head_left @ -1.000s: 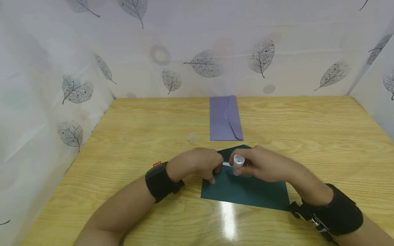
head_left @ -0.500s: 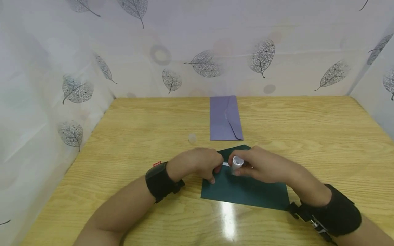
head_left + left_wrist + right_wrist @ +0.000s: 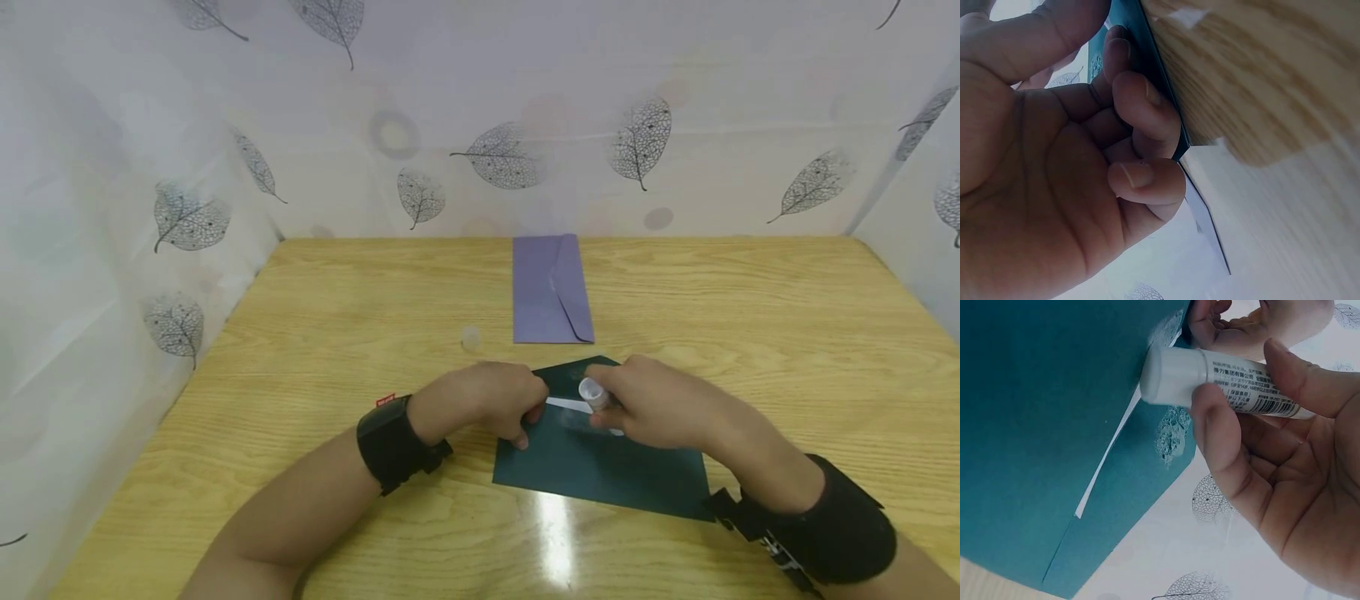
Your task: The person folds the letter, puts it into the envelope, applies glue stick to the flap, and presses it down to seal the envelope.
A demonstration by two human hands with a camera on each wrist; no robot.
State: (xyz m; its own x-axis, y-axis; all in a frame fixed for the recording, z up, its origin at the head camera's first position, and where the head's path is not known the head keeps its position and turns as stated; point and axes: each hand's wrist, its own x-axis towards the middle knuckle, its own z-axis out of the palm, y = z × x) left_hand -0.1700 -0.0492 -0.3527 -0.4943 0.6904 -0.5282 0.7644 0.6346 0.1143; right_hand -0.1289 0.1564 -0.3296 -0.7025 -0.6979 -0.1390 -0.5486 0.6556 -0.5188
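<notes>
A dark green envelope (image 3: 600, 475) lies on the table, with a white strip (image 3: 567, 404) showing along its flap line. My right hand (image 3: 663, 408) holds a white glue stick (image 3: 591, 392) between thumb and fingers; its end is over that line. In the right wrist view, the label of the glue stick (image 3: 1244, 387) is visible, and whitish glue smears (image 3: 1171, 437) mark the flap. My left hand (image 3: 506, 400) rests on the envelope's left end with bent fingers. Seen from the left wrist, its fingertips (image 3: 1147, 181) are at the envelope's edge.
A purple envelope (image 3: 551, 292) lies farther back on the wooden table (image 3: 360, 292). Left of it is a small translucent round piece (image 3: 470, 337). Behind the table hangs a leaf-patterned curtain (image 3: 480, 92). Both wrists wear black straps.
My right hand has moved slightly right with the glue stick, leaving more of the white strip visible. The left hand has stayed in place on the envelope.
</notes>
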